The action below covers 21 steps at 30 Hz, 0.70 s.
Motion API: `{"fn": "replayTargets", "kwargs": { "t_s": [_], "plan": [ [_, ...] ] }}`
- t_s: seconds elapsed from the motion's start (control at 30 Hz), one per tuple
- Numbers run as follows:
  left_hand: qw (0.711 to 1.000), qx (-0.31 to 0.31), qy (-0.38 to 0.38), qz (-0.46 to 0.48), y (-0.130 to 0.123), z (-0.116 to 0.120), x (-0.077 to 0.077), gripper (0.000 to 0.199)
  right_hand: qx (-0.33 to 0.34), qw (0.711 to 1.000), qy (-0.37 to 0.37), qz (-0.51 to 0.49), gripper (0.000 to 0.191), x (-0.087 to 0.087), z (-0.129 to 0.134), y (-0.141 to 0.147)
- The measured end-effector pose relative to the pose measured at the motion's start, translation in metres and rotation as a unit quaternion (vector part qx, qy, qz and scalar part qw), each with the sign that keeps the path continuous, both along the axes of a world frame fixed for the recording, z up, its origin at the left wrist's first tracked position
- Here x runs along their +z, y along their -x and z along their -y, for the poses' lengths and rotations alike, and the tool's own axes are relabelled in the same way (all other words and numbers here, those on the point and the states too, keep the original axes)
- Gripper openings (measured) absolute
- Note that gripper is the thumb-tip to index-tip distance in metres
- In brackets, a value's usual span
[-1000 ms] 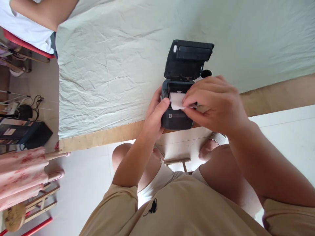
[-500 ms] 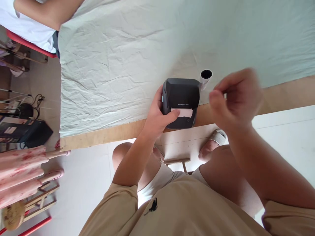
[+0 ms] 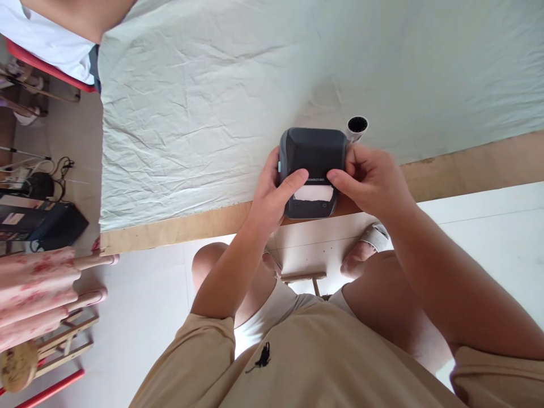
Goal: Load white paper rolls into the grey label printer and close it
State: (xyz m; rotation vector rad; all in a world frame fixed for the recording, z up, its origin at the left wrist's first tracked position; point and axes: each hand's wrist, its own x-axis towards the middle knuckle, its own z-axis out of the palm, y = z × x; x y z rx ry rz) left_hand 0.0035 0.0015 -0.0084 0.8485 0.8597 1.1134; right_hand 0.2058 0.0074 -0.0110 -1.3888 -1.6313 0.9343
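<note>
A dark label printer point(image 3: 317, 153) sits at the near edge of the cloth-covered table. From its front slot a white paper strip point(image 3: 313, 193) sticks out, its lower edge uneven. My left hand point(image 3: 272, 192) grips the printer's left side, thumb lying on the top cover. On the opposite side my right hand point(image 3: 374, 178) holds the printer, its thumb on the cover's right edge and its other fingers curled by the side, partly hidden. Just beyond the right hand stands a small white tube point(image 3: 357, 127) with a dark, round end.
A wrinkled pale green cloth point(image 3: 204, 113) covers the table, leaving a wooden edge point(image 3: 178, 222) bare. Another person's arm point(image 3: 80, 17) is at the top left. At the lower left are a wooden stool point(image 3: 19, 365) and a person's pink patterned clothing point(image 3: 38, 294).
My right hand has come left from the air onto the printer's right side. My left thumb has shifted up off the paper strip onto the cover.
</note>
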Motion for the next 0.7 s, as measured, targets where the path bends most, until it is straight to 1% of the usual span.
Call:
{"fn": "replayTargets", "kwargs": {
  "t_s": [0.1, 0.17, 0.27, 0.37, 0.47, 0.57, 0.63, 0.7],
  "plan": [
    [0.999, 0.008, 0.015, 0.035, -0.003, -0.002, 0.001, 0.04, 0.014, 1.0, -0.009, -0.003, 0.046, -0.006, 0.001, -0.003],
    [0.998, 0.03, 0.045, 0.042, -0.004, -0.004, 0.0, 0.043, 0.024, 1.0, -0.004, -0.012, 0.047, -0.01, 0.002, -0.004],
    [0.991, 0.069, 0.11, 0.036, -0.005, -0.007, -0.004, 0.049, 0.021, 0.998, -0.008, -0.058, 0.051, -0.014, 0.003, -0.004],
    [0.986, 0.087, 0.134, 0.038, -0.004, -0.008, -0.008, 0.048, 0.032, 0.994, 0.002, -0.106, 0.051, -0.014, 0.003, -0.003],
    [0.988, 0.093, 0.118, 0.031, -0.003, -0.008, -0.007, 0.043, 0.041, 0.991, 0.01, -0.126, 0.047, -0.011, 0.004, -0.002],
    [0.99, 0.085, 0.108, 0.027, -0.001, -0.007, -0.003, 0.041, -0.001, 0.991, -0.024, -0.129, 0.04, -0.006, 0.006, 0.0],
    [0.99, 0.077, 0.114, 0.026, -0.001, -0.007, -0.001, 0.039, -0.017, 0.992, -0.051, -0.112, 0.034, 0.001, 0.007, 0.0],
    [0.989, 0.078, 0.12, 0.02, 0.0, -0.006, 0.0, 0.038, 0.0, 0.995, -0.071, -0.066, 0.034, 0.009, 0.007, -0.001]
  ]
}}
